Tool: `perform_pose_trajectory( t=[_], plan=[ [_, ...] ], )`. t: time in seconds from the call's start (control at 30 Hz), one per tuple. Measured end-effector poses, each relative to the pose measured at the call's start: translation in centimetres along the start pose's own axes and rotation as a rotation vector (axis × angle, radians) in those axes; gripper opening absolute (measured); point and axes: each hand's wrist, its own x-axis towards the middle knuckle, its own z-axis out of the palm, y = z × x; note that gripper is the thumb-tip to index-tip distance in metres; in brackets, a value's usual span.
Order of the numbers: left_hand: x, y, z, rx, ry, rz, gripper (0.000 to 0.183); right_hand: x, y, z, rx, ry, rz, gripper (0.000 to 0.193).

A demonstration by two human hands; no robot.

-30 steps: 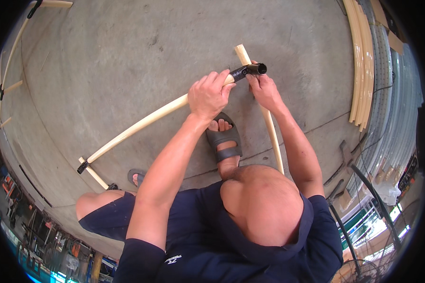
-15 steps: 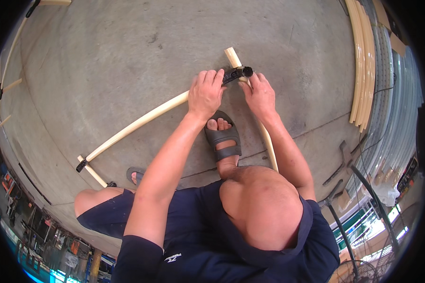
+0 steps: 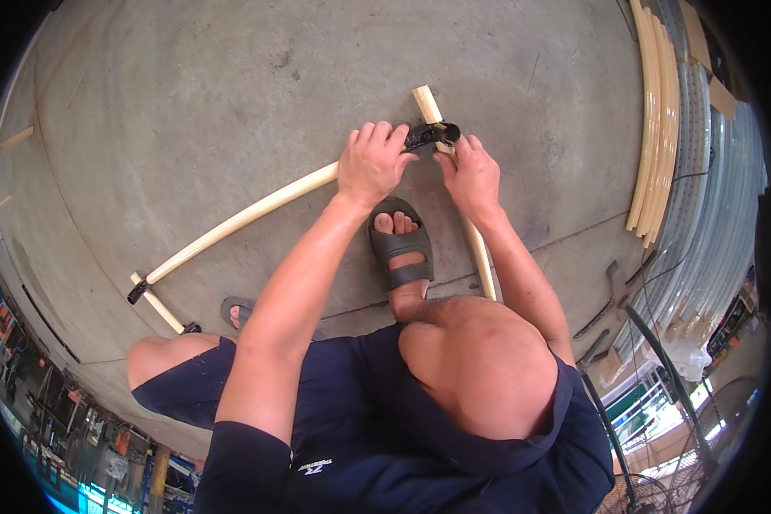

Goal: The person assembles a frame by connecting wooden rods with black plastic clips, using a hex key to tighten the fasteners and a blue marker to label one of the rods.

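Note:
My left hand (image 3: 370,164) is closed around the right end of a long cream pipe (image 3: 248,227), beside a black pipe joint (image 3: 423,136). That pipe slants down left to another black joint (image 3: 137,291) with a short cream pipe (image 3: 163,311). A second cream pipe (image 3: 480,257) runs from beside my right knee up under the first joint, its cut end (image 3: 427,103) sticking out beyond. My right hand (image 3: 474,174) pinches at this crossing, fingers against the second pipe and the joint's hollow right end. Its fingertips are partly hidden.
My sandalled foot (image 3: 403,244) stands on the concrete floor between the pipes. Cream pipes (image 3: 651,128) and clear-wrapped lengths (image 3: 720,188) lie along the right. Dark metal tools (image 3: 612,291) and a black stand (image 3: 672,368) are lower right. More jointed pipes (image 3: 8,141) lie far left.
The black joint between my hands has turned slightly, and its right end now looks more like an open curved cup. Both hands keep their holds. The whole view has shifted a little.

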Motion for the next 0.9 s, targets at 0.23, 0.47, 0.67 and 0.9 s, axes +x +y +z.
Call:
perform_pose_trajectory(
  t=[0.23,0.47,0.67,0.9],
  plan=[
    [-0.4,-0.7,-0.4,0.111,-0.041,-0.022,0.038,0.5,-1.2,0.2,-0.062,-0.094,0.042,0.027],
    [-0.4,0.2,0.5,0.069,-0.010,-0.049,0.031,-0.2,1.6,0.3,-0.044,-0.020,-0.104,0.025],
    [-1.7,-2.6,-2.7,0.096,-0.074,0.064,0.047,-0.2,3.0,2.4,0.034,-0.017,-0.122,0.031],
    [-3.1,-12.8,-25.6,0.181,-0.507,-0.060,0.062,-0.1,3.7,2.1,0.037,0.008,-0.123,0.035]
  ],
)
